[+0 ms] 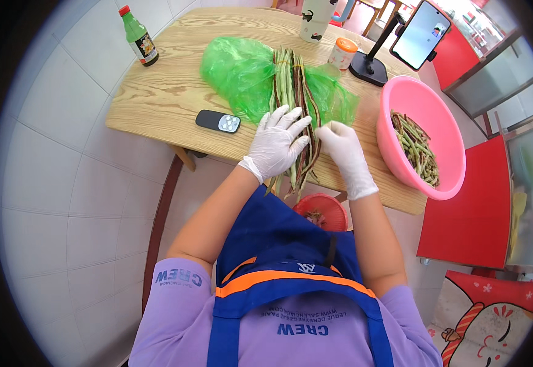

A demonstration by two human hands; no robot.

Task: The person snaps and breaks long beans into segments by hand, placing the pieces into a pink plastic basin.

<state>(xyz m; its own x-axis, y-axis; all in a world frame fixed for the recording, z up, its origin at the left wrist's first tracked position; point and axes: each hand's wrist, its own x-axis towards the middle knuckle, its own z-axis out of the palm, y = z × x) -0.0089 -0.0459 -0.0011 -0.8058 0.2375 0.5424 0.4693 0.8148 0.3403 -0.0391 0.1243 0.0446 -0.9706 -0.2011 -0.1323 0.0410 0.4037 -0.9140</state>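
Note:
Two tied bundles of long beans, one mostly green (pixel 284 75) and one with purple-brown pods (pixel 299 85), lie across a green plastic bag (pixel 239 75). Their loose ends hang past the near edge of the wooden table (pixel 174 98). My left hand (pixel 278 140), in a white glove, rests flat on the beans with its fingers spread. Also gloved, my right hand (pixel 340 144) has its fingers curled together at the right edge of the bundle, where they appear to pinch a bean strand. Those fingertips are partly hidden.
At right, a pink basin (pixel 448 133) holds cut bean pieces (pixel 415 149). A red basket (pixel 335 213) with scraps sits below the table edge. Around the tabletop stand a black remote (pixel 218 121), green bottle (pixel 139 39), orange-lidded jar (pixel 342 53), patterned tumbler (pixel 316 20) and phone on a stand (pixel 421 34).

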